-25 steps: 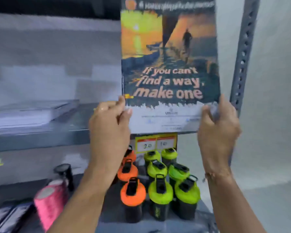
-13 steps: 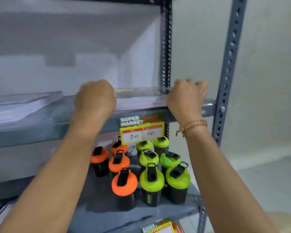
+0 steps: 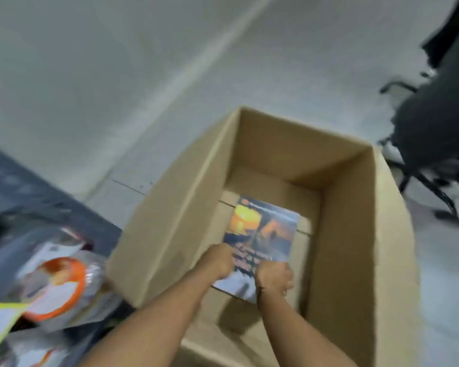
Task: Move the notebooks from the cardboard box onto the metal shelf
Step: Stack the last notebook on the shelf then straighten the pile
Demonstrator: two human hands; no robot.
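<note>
Head view: both hands grip notebook [image 3: 263, 229], cover writing blurred, inside cardboard box [image 3: 355, 234].

Cardboard box [image 3: 355, 234]: open-topped, with four tall walls hemming access to straight down from above. Box floor: bare cardboard beyond and on both sides of the notebook [image 3: 263, 234]. Outside: black chair [image 3: 435, 123] near the right wall, packaged goods [image 3: 61, 284] just beside the left wall, bare floor beyond.
</note>
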